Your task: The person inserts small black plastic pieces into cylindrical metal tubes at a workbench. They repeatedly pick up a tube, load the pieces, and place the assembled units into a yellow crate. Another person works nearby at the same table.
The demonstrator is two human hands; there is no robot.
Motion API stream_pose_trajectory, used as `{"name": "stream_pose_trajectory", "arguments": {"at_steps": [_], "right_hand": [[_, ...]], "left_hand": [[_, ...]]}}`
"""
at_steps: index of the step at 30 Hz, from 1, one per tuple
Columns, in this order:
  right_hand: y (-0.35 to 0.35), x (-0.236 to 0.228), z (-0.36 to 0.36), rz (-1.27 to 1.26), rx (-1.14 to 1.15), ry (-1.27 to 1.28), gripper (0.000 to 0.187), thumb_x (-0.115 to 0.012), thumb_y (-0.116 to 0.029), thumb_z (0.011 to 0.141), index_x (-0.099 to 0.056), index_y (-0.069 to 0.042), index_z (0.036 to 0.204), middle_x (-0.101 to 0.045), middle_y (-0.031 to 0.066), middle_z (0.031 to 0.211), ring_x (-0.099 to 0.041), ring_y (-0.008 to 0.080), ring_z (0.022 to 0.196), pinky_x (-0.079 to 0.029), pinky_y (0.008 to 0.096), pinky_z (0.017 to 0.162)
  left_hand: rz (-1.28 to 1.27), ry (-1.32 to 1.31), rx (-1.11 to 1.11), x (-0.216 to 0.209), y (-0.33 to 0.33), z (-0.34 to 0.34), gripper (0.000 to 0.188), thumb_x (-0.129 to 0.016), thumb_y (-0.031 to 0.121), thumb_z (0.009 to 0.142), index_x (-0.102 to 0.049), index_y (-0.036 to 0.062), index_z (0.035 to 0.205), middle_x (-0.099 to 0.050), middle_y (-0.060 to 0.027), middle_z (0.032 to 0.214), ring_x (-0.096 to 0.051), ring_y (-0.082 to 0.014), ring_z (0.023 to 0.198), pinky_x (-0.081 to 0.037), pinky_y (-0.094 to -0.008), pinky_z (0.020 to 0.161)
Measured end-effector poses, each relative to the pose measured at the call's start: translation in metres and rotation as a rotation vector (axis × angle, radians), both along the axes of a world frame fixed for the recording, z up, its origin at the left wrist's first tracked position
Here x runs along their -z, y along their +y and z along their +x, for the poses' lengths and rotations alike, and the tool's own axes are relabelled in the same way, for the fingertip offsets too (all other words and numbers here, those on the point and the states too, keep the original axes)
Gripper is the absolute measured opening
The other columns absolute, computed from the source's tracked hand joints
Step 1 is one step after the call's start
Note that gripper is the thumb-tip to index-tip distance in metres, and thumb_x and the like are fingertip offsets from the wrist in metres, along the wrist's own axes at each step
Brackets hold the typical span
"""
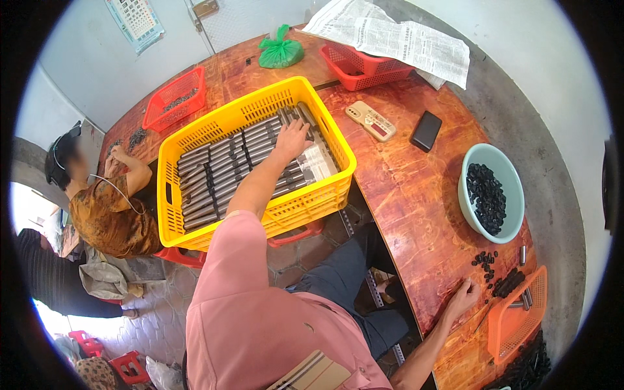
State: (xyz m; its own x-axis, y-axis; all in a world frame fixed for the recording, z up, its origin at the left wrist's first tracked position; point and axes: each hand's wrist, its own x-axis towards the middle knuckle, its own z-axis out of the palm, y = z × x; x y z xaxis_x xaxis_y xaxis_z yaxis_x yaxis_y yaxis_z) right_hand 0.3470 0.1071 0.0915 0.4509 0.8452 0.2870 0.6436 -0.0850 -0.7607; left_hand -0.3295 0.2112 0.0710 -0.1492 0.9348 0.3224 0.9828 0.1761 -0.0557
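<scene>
Metal tubes | left hand spread flat on them | right hand loose, empty | wooden table

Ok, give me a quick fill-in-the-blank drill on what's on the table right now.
1. The left hand rests on metal tubes lying in a ____ crate.
2. The pale bowl near the table's edge holds small ____ pieces.
3. The right hand rests on the table beside an ____ basket.
4. A folded ____ lies across the red basket at the far side.

Missing words: yellow; black; orange; newspaper
</scene>
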Motion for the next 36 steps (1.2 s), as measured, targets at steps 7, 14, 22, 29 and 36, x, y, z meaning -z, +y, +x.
{"name": "stream_pose_trajectory", "arguments": {"at_steps": [7, 14, 22, 29, 36], "right_hand": [[0.0, -0.003, -0.002, -0.009, 0.004, 0.015, 0.033, -0.059, -0.025, 0.104, -0.055, 0.001, 0.084, -0.049, 0.0065, 0.078, -0.043, 0.021, 0.071, -0.039, 0.0406, 0.067], [0.0, -0.004, -0.002, -0.022, 0.013, -0.006, 0.035, -0.059, -0.027, 0.104, -0.053, 0.001, 0.083, -0.048, 0.0078, 0.078, -0.043, 0.0228, 0.07, -0.039, 0.0418, 0.067], [-0.001, -0.007, -0.004, -0.037, 0.005, 0.033, 0.035, -0.059, -0.027, 0.104, -0.053, 0.001, 0.083, -0.047, 0.0061, 0.077, -0.041, 0.0207, 0.07, -0.038, 0.0409, 0.066], [-0.003, -0.007, -0.003, -0.042, 0.004, 0.024, 0.035, -0.059, -0.028, 0.104, -0.055, 0.001, 0.085, -0.048, 0.007, 0.077, -0.043, 0.0214, 0.071, -0.039, 0.0416, 0.067], [-0.002, -0.004, -0.003, -0.012, -0.021, 0.005, 0.035, -0.058, -0.027, 0.104, -0.054, 0.001, 0.084, -0.047, 0.0072, 0.077, -0.042, 0.0214, 0.069, -0.039, 0.0416, 0.066]], "left_hand": [[-0.049, -0.038, 0.031, -0.007, -0.007, 0.003, 0.063, -0.076, 0.039, 0.084, -0.057, 0.0063, 0.135, -0.056, -0.0133, 0.138, -0.049, -0.0293, 0.133, -0.04, -0.0492, 0.108], [-0.092, 0.0, -0.022, -0.008, -0.006, 0.003, 0.075, -0.07, 0.048, 0.089, -0.049, 0.0021, 0.144, -0.048, -0.016, 0.15, -0.044, -0.0312, 0.14, -0.038, -0.0499, 0.112], [-0.177, -0.084, -0.049, -0.017, -0.005, 0.006, 0.077, -0.067, 0.051, 0.091, -0.048, -0.0015, 0.144, -0.046, -0.0171, 0.153, -0.041, -0.0321, 0.143, -0.036, -0.0487, 0.115], [-0.209, -0.133, -0.074, -0.025, -0.004, 0.008, 0.078, -0.068, 0.05, 0.09, -0.047, -0.0008, 0.145, -0.045, -0.0165, 0.154, -0.039, -0.0321, 0.145, -0.034, -0.0495, 0.116], [-0.151, -0.116, -0.08, -0.01, -0.006, 0.004, 0.077, -0.067, 0.049, 0.091, -0.044, 0.0005, 0.147, -0.042, -0.0151, 0.154, -0.036, -0.0314, 0.145, -0.033, -0.0532, 0.115]]}}
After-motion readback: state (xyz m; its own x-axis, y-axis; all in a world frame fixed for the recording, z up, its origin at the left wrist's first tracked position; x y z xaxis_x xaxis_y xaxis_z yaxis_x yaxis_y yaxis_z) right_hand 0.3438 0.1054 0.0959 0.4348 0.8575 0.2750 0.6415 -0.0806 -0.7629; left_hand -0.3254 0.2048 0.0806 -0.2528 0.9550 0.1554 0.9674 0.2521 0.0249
